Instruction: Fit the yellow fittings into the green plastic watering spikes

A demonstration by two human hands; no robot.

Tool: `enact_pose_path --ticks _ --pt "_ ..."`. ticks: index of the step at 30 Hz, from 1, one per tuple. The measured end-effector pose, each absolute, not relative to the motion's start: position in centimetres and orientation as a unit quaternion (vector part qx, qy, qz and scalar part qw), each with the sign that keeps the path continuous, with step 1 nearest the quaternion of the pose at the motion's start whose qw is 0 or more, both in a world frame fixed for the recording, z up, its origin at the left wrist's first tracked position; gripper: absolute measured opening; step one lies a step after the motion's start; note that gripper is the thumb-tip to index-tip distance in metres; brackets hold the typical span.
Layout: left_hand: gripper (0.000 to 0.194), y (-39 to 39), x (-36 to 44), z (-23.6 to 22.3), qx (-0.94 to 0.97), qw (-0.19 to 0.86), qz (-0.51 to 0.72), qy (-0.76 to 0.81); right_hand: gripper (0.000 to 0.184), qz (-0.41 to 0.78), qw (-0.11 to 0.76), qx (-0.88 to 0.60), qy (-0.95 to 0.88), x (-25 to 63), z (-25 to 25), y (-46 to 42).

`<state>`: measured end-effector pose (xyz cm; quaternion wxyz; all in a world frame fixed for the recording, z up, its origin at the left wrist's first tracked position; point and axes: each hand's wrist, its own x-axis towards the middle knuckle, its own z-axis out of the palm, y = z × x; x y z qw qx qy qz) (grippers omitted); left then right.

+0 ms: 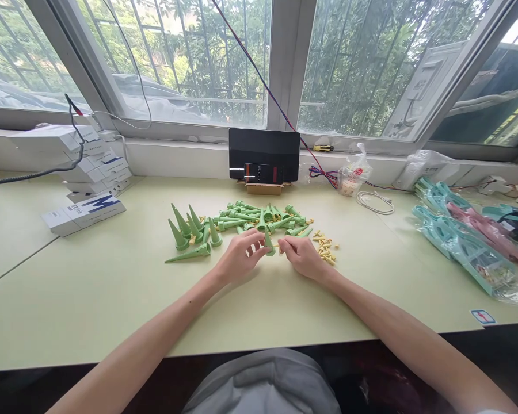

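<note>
Between thumb and fingers, my left hand [240,257] holds a green plastic cone spike [269,244], its narrow end up. My right hand [304,257] is closed in a pinch on a small yellow peg [277,246], mostly hidden by the fingers, close against the spike's side. Just beyond the hands lies a pile of green spikes [242,217] with yellow bits among them. Several spikes stand upright to the left, and one green spike [190,253] lies on its side before them. Loose yellow pegs [325,248] are scattered just right of my right hand.
A dark tablet [264,150] with a phone [263,173] before it stands at the back. White boxes [86,214] are stacked at the left. Bagged teal plastic items [461,244] lie at the right, near a white cable [375,202] and a plastic bag [354,172].
</note>
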<state>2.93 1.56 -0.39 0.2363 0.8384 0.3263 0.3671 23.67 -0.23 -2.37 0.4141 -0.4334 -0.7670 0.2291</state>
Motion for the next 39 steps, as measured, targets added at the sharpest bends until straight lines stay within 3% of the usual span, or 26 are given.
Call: enact_pose_path --ticks 4,10,23,39 --pt "0.018 1.5 3.1 -0.3 0.828 0.237 0.363 0.356 0.044 0.237 0.408 -0.435 -0.767 23.4 -2.2 -0.4" --pt "0.023 1.7 3.2 -0.2 0.796 0.294 0.357 0.390 0.023 0.253 0.417 -0.435 -0.757 23.1 -1.6 -0.8" --pt "0.034 1.4 3.0 0.6 0.696 0.471 0.335 0.425 0.020 0.240 0.403 -0.432 -0.770 23.2 -1.7 -0.7" --pt "0.035 1.6 2.8 0.4 0.691 0.494 0.309 0.427 0.016 0.243 0.397 -0.406 -0.786 23.5 -1.8 -0.7"
